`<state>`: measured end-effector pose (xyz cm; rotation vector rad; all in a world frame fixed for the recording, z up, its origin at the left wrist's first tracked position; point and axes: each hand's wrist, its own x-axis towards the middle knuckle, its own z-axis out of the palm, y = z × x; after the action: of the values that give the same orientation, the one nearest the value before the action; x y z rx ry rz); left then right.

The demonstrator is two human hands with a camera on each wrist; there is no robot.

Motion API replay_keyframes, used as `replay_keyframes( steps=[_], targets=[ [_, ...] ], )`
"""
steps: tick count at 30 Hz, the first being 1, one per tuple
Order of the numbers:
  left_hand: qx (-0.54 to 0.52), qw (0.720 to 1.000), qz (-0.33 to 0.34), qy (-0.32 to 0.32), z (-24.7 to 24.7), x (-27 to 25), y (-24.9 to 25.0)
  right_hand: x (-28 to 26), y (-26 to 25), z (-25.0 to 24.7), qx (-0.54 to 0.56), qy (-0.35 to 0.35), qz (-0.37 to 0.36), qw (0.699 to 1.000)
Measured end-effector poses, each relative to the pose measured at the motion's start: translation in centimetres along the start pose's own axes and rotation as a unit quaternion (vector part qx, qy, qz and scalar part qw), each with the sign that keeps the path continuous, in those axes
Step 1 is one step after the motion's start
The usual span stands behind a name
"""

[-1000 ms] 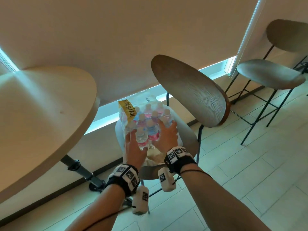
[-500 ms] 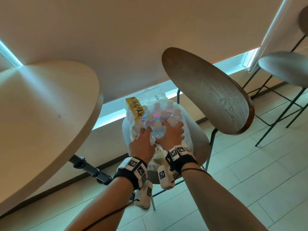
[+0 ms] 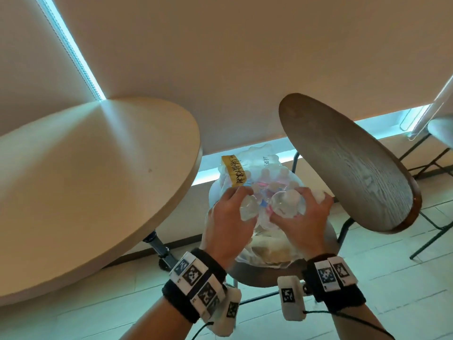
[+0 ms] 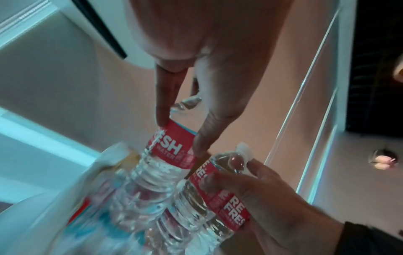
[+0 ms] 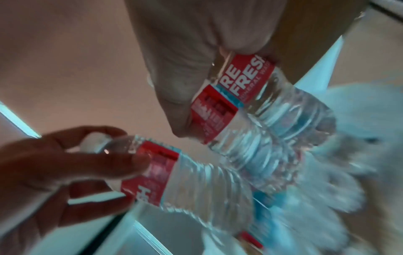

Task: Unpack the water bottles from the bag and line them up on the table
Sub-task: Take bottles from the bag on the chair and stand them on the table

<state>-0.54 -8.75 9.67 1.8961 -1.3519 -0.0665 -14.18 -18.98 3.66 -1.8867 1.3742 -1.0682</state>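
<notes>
Both hands sit over the clear plastic bag (image 3: 247, 251) on the chair seat (image 3: 257, 276), hemmed by the round table (image 3: 98, 192) edge close on the left and the tilted wooden chair back (image 3: 348, 168) close on the right. The gap between table edge and chair back is narrow, open only upward and toward the person. More bottles (image 3: 267, 177) packed upright in the bag crowd the space just beyond the fingers; table top is bare where visible, floor (image 3: 367, 278) open to the right.
</notes>
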Motion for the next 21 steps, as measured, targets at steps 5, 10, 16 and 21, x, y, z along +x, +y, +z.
replay_keyframes(
  steps=[5, 10, 16, 21],
  targets=[
    [-0.062, 0.996, 0.023, 0.056, -8.7, -0.6, 5.6, 1.1, -10.1, -8.0, 0.024, 0.015, -0.122, 0.992],
    [-0.113, 0.987, 0.038, 0.104, -19.4, -1.6, 8.8, 2.5, -21.6, -13.3, 0.121, -0.116, -0.182, 0.969],
    [-0.033, 0.988, 0.023, 0.149, -32.2, -2.0, 5.6, 0.0, -32.3, -11.1, 0.184, -0.211, -0.309, 0.909],
    [0.072, 0.984, -0.049, 0.154, -39.7, -1.9, -0.5, -3.5, -38.1, -2.9, 0.214, -0.31, -0.342, 0.861]
  ],
)
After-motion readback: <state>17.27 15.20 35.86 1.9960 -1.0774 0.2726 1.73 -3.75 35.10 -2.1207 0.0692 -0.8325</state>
